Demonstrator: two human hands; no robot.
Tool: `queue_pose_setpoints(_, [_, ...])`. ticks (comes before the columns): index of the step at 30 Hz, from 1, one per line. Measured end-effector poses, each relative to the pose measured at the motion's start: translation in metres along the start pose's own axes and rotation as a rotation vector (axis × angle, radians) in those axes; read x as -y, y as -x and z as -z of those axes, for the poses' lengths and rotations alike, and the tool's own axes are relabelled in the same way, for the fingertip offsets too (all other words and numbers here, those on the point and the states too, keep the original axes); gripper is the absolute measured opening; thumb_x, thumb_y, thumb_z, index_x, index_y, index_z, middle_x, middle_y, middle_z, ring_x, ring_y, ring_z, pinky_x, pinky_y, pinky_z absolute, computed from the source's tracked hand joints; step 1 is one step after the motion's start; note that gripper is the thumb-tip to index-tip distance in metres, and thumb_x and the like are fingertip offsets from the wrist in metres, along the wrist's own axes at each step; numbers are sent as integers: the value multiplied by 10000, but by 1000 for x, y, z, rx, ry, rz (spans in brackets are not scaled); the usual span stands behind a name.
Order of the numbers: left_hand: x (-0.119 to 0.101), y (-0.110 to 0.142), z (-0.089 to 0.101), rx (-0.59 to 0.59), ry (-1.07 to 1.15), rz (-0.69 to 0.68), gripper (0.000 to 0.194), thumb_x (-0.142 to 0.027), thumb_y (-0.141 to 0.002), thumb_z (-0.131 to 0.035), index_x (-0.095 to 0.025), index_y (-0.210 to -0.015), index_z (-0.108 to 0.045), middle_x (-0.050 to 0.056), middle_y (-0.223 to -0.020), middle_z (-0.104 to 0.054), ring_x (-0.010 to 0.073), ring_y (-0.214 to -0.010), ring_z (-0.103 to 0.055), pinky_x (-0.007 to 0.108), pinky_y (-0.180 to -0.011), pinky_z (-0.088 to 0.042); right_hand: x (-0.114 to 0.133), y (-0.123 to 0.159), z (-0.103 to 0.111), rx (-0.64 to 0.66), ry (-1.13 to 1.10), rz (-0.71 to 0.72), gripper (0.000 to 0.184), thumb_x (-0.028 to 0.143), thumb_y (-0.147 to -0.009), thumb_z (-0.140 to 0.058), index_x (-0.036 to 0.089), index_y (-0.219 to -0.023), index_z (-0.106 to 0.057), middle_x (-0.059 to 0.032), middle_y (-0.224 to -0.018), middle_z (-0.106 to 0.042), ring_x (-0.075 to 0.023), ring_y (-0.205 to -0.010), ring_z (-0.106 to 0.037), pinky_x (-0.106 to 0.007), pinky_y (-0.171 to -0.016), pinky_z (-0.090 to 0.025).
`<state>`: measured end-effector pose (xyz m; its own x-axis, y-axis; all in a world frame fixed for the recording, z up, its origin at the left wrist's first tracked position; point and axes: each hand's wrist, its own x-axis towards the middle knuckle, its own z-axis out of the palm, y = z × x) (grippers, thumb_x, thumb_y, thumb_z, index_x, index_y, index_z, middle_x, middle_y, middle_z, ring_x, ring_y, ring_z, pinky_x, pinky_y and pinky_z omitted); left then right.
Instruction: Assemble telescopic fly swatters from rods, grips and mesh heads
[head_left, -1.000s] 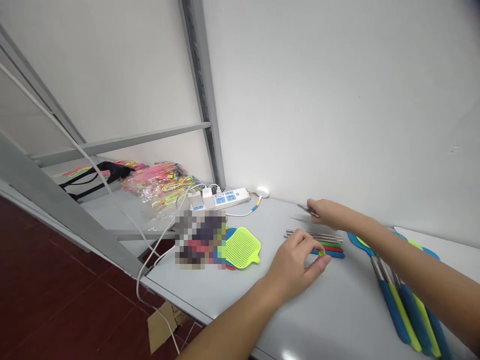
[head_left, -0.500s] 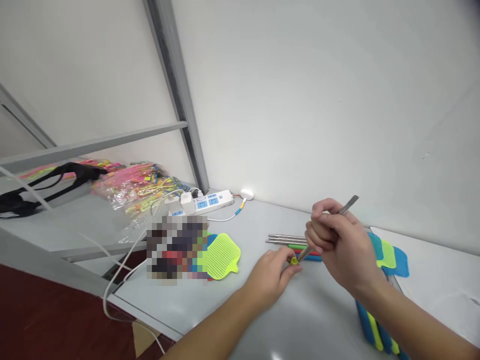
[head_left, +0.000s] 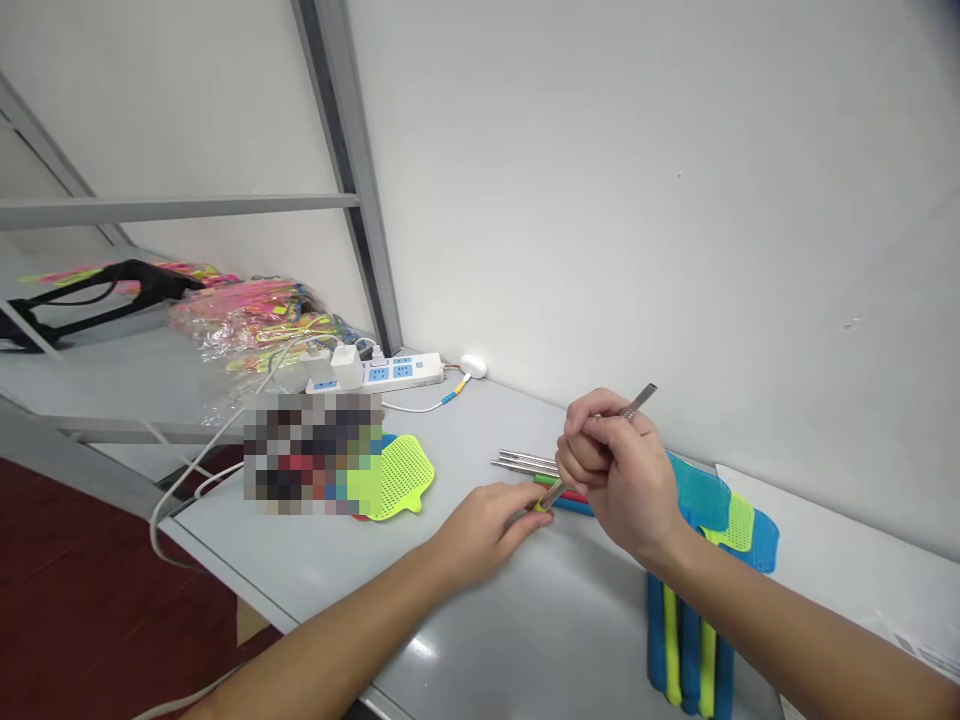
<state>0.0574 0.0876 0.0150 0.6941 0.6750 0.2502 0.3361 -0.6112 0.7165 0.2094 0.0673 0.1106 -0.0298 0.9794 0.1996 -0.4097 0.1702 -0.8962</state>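
Note:
My left hand (head_left: 480, 528) pinches a small yellow-green tubular piece (head_left: 540, 505) between thumb and fingers, just above the table; most of it is covered. My right hand (head_left: 626, 480) is curled around a slim silver metal tool (head_left: 640, 400) with a flat upper end, held at a slant. The tool's lower end meets the yellow-green piece; whether it is inside the opening I cannot tell. Just behind the hands lie several thin metal rods (head_left: 517, 461) and green, red and blue handles (head_left: 574, 506), partly hidden by my right hand.
A yellow-green fly swatter head (head_left: 401, 475) lies at left beside a pixelated patch. Fly swatters with blue heads (head_left: 763, 540) and blue handles (head_left: 658, 640) lie at right. Behind are a power strip (head_left: 401, 372) and cables. Bagged colourful items (head_left: 255, 310) occupy the left shelf.
The metal tool's lower end has come onto the yellow-green piece, where before it was just beside it. The view has shifted, so both hands appear farther left.

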Motion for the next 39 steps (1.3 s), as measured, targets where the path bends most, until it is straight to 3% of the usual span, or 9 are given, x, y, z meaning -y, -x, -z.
queue_pose_setpoints(8, [7,6,1,-43,2,-38,250,-363,-968,-427,-235,-1063,-620,17,-902,-700,175,-821,-639,265,-772,-460,-12,4,-2,58,92,11,208,158,-872,-434,203,-753,-598,91,-479,-264,-73,-424,-265,-226,-432,-298])
queue_pose_setpoints(14, [7,13,5,14,18,-102,235,-354,-960,-450,-229,-1067,-618,11,-879,-694,173,-799,-632,260,-749,-446,-10,19,-16,-62,175,-21,199,152,-857,-433,208,-736,-581,83,-475,-289,-87,-443,-294,-252,-467,-335])
queue_pose_setpoints(18, [4,16,6,52,23,-140,236,-362,-956,-456,-215,-1040,-621,3,-810,-661,157,-708,-592,246,-680,-426,-10,30,-22,-159,211,31,180,144,-834,-441,211,-730,-572,80,-474,-298,-94,-460,-303,-263,-490,-339])
queue_pose_setpoints(21, [3,16,5,52,66,-136,225,-363,-954,-456,-215,-986,-623,-7,-788,-651,143,-675,-572,235,-647,-414,-22,34,-25,-225,236,57,168,149,-825,-439,213,-731,-564,82,-485,-298,-91,-465,-291,-262,-498,-344])
queue_pose_setpoints(24, [4,15,5,33,115,-91,193,-343,-935,-492,-204,-896,-621,-9,-766,-659,142,-669,-580,234,-630,-407,-37,38,-28,-273,269,-21,156,175,-835,-441,213,-732,-552,83,-504,-304,-89,-478,-302,-247,-508,-345])
queue_pose_setpoints(27, [5,14,7,34,169,-65,150,-308,-919,-515,-204,-879,-615,-1,-838,-686,153,-731,-610,241,-665,-420,-42,43,-31,-293,431,-97,136,235,-868,-477,209,-799,-591,48,-615,-441,-102,-586,-432,-242,-566,-383])
queue_pose_setpoints(31, [4,13,7,53,225,-33,152,-325,-930,-501,-218,-945,-608,-15,-858,-681,141,-729,-607,233,-654,-422,-24,45,-33,-295,506,-83,181,356,-884,-567,255,-1028,-606,12,-840,-573,-138,-786,-546,-268,-683,-440])
queue_pose_setpoints(35, [0,14,5,78,251,-49,137,-312,-927,-514,-226,-964,-613,-24,-882,-682,137,-775,-614,224,-683,-423,-14,42,-32,-254,397,-96,193,417,-900,-557,232,-905,-609,73,-557,-396,-94,-543,-411,-244,-560,-381])
queue_pose_setpoints(39, [2,12,4,134,181,-55,158,-342,-912,-536,-212,-911,-626,-9,-872,-688,153,-771,-613,232,-670,-414,-24,41,-32,-255,370,-67,291,449,-913,-534,201,-765,-568,93,-487,-286,-72,-470,-252,-226,-466,-262])
